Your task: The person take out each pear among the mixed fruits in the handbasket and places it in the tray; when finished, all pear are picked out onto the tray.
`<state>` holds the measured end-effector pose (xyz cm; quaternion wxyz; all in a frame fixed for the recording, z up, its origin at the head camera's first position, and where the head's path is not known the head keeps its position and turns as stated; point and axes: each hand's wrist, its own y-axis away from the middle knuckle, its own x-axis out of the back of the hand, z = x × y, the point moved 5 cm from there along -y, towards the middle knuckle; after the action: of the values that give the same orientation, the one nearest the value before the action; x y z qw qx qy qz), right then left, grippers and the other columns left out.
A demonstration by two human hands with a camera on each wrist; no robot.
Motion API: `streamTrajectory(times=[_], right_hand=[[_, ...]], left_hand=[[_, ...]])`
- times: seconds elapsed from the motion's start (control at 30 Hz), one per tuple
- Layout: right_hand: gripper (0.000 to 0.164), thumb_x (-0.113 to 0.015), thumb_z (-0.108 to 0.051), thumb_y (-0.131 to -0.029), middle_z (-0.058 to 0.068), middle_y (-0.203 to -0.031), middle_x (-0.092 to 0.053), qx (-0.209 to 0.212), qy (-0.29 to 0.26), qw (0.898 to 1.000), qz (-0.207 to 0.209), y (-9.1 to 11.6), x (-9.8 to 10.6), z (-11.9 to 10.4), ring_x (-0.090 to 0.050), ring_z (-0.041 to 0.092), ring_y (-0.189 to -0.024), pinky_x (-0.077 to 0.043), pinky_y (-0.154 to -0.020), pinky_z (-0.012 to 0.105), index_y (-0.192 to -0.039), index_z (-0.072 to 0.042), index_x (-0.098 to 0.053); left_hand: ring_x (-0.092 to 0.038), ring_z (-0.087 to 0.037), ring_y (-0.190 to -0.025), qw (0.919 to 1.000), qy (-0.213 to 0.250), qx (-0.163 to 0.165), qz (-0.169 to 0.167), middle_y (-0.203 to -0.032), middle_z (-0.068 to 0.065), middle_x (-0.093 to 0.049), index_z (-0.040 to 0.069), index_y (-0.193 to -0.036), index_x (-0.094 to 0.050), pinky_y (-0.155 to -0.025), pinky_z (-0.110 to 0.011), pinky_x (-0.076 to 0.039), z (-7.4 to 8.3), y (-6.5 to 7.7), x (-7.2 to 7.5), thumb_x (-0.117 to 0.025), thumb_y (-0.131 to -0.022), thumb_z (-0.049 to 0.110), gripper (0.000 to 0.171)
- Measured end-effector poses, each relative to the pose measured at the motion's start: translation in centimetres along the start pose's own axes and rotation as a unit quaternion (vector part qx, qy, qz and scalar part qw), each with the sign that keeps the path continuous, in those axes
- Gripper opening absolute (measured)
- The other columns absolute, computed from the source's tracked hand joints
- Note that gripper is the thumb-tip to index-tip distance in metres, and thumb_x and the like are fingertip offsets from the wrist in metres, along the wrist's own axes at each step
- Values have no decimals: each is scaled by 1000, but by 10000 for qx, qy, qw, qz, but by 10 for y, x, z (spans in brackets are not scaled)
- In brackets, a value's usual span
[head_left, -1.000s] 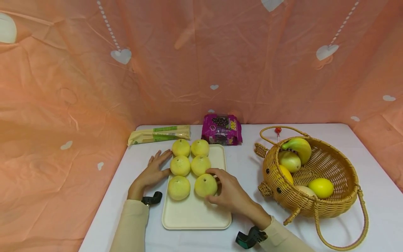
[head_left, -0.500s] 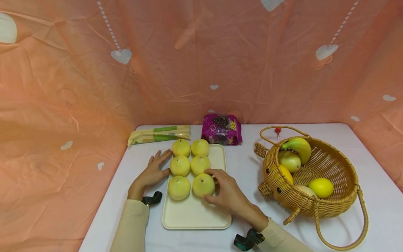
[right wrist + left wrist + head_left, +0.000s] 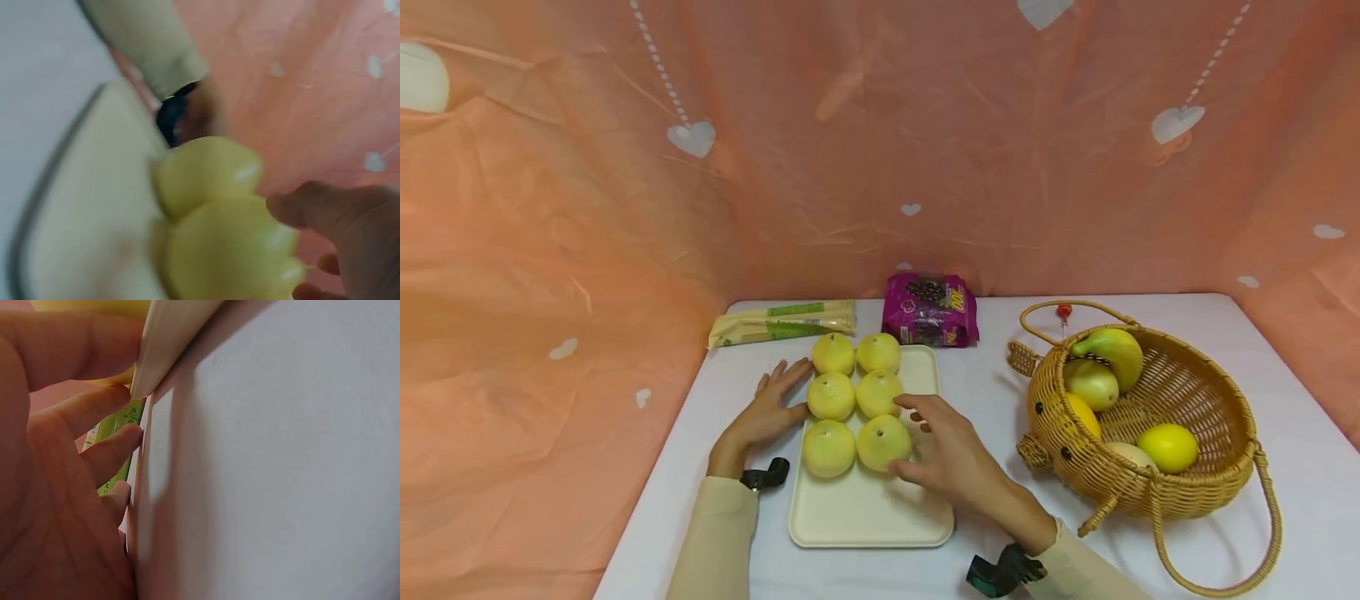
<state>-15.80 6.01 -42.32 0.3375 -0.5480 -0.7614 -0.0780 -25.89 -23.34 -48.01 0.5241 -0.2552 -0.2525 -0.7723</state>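
A cream tray (image 3: 869, 518) holds several round, pale yellow fruits, set in two columns of three toward its far left part. My left hand (image 3: 766, 415) lies along the tray's left side with fingers extended. In the left wrist view, its fingertips meet the tray rim (image 3: 159, 344). Beside the front right fruit (image 3: 883, 443) is my right hand (image 3: 958, 454), fingers spread and loosely bent, holding nothing. The right wrist view is blurred; there the thumb stands close to a fruit (image 3: 225, 250), and whether they touch I cannot tell.
A wicker basket (image 3: 1213, 387) shaped like an animal stands right, holding a banana (image 3: 1116, 354), a lemon-like fruit (image 3: 1168, 447) and other fruit. Behind the tray lie a purple snack pack (image 3: 930, 310) and a long yellow-green packet (image 3: 782, 322). A red lollipop (image 3: 1063, 311) stands behind the basket.
My right hand shifted the front right fruit slightly left, toward its neighbour, then let go and drew back a little to the right. The left hand stayed at the tray's side.
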Motion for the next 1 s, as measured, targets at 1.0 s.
streamTrajectory(times=[1.0], right_hand=[[78,-97,2,-74,-10,-138,-76,752,1415,9861,-433,102,244,5,-67,-6,-125,-52,-98,5,-145,-17,-70]], left_hand=[[4,-46,-171,9999,-82,-136,28,-181,-20,-24,4,-170,-37,-135,-66,12,1,-1,1,-68,-98,15,79]])
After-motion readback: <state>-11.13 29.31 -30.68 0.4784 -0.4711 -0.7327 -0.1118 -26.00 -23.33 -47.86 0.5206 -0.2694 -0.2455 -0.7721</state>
